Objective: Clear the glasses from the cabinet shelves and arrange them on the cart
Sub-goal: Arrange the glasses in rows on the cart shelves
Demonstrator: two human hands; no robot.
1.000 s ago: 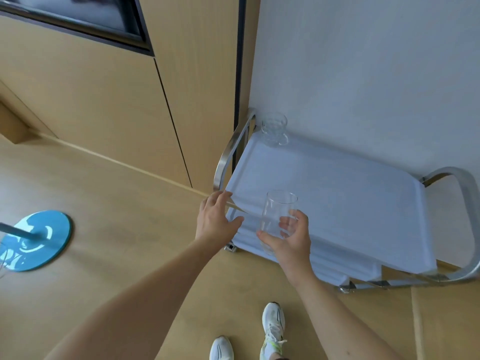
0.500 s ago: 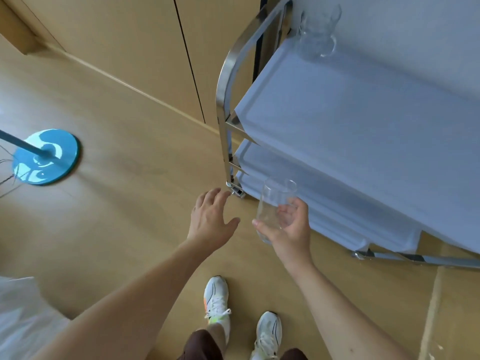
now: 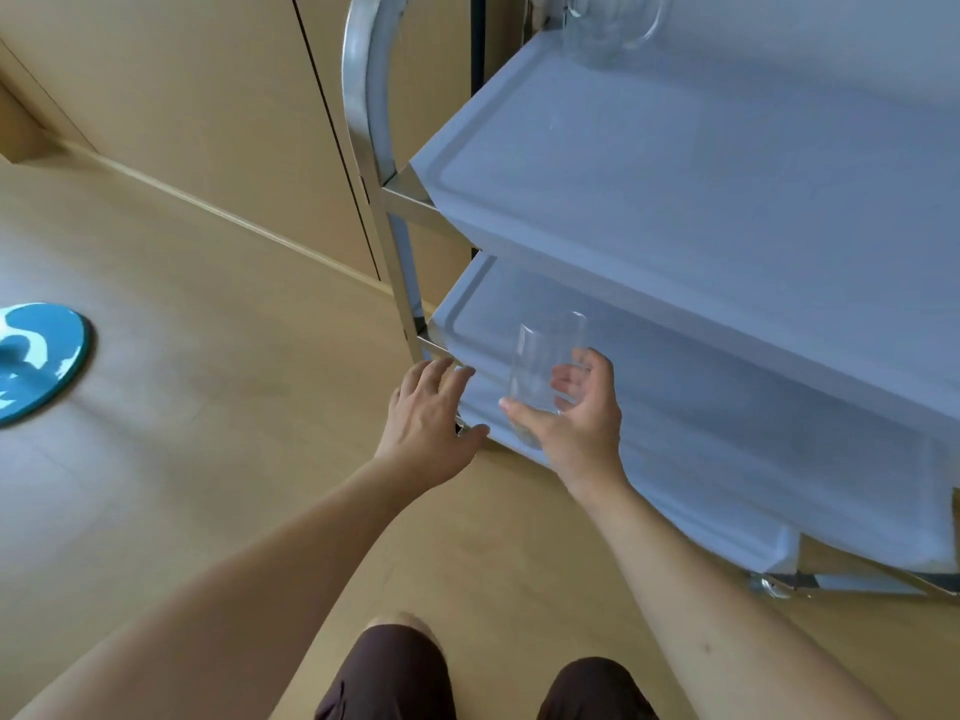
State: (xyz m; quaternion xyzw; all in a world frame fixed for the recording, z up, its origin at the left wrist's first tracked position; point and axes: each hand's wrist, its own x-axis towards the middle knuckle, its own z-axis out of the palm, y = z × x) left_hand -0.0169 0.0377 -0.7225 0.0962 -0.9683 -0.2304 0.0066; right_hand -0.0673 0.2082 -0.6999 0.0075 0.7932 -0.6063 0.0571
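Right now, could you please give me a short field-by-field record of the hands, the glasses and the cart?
right hand: grips a clear glass, upright, at the front edge of the cart's middle shelf
left hand: fingers spread, holds nothing, near the cart's front left post
top shelf: one glass vessel at the far left corner, partly cut off by the frame
cart: metal frame, light blue shelves
floor: wooden, with a blue round base at the left

right hand (image 3: 576, 423) gripping glass (image 3: 545, 366), cart (image 3: 675, 210)
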